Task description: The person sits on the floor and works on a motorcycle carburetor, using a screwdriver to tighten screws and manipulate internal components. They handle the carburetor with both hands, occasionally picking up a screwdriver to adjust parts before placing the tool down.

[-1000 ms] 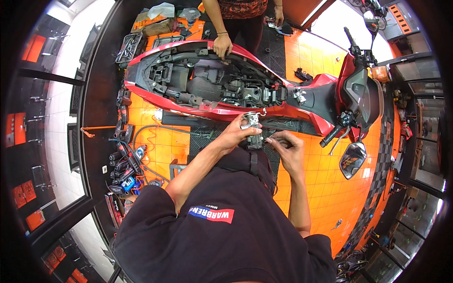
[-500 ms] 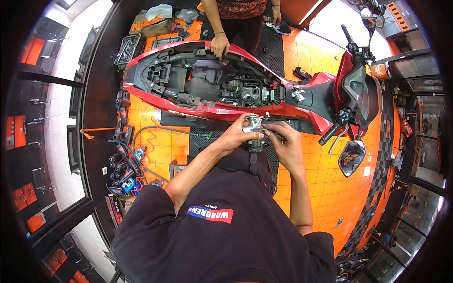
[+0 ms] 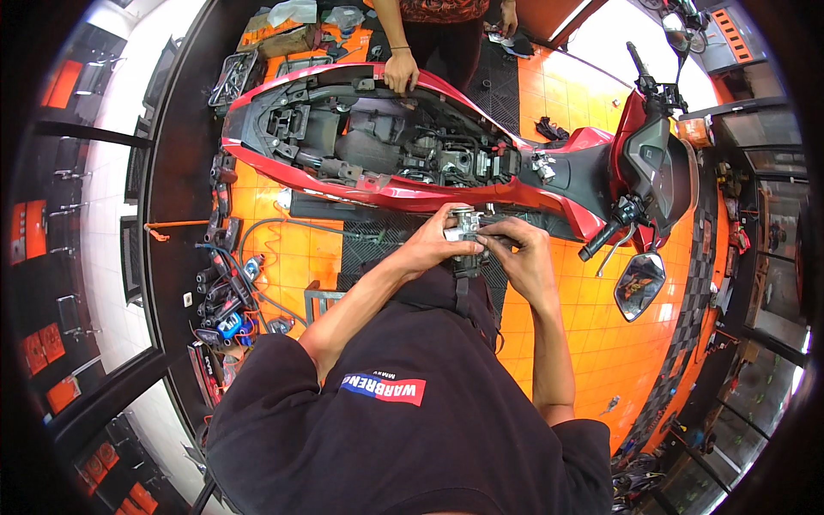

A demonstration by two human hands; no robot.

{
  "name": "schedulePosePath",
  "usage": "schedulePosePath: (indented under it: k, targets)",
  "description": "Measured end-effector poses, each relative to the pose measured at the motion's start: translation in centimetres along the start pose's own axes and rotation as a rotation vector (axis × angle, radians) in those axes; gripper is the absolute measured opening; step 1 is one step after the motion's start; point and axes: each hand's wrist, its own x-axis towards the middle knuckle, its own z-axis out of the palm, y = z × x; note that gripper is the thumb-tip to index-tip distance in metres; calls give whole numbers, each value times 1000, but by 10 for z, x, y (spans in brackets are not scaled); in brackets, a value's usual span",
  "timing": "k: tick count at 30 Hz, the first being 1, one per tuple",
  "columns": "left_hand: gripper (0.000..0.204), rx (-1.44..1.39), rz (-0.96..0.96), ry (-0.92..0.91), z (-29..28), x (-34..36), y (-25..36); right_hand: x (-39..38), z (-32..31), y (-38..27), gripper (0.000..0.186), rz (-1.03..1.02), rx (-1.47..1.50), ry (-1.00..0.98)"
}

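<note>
My left hand (image 3: 431, 244) is closed around a small silver metal scooter part (image 3: 464, 227), which looks like a throttle body, in front of my waist. The fingers of my right hand (image 3: 525, 257) are pinched together against the right side of that part. Whatever is between those fingertips is too small to make out. Just beyond my hands stands a red scooter (image 3: 395, 190) with its seat off, the frame and engine bay exposed. Another silver metal part (image 3: 542, 168) rests on the scooter's dark centre section.
Across the scooter another person's hand (image 3: 401, 72) rests on the far red side panel. Power tools (image 3: 225, 300) and a hose (image 3: 273, 221) lie on the orange tiled floor (image 3: 592, 360) at left. A mirror (image 3: 641, 286) and handlebar jut out at right. A metal stand (image 3: 319, 302) is by my left forearm.
The metal part has turned slightly in my left hand, and my right fingers have shifted a little along it. The other person's hand stays on the panel.
</note>
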Motion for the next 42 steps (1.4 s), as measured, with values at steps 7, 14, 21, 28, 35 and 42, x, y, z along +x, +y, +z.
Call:
schedulePosePath:
  k: [7,14,21,28,35,42]
  targets:
    - [77,-40,-39,31,13,1,1,-12,4,24,14,91,261,64]
    - [78,-92,-81,44,18,10,-29,-23,5,51,14,173,337,63]
    - [85,-119,-291,125,22,-45,-91,-81,48,79,12,511,445,37]
    - [88,-138,-356,122,13,-47,-120,-91,59,104,11,495,346,-33]
    - [88,-92,-345,126,12,-13,-121,-78,58,138,14,445,439,37]
    - [89,-96,-419,-46,-29,42,-171,-70,79,185,9,536,424,133]
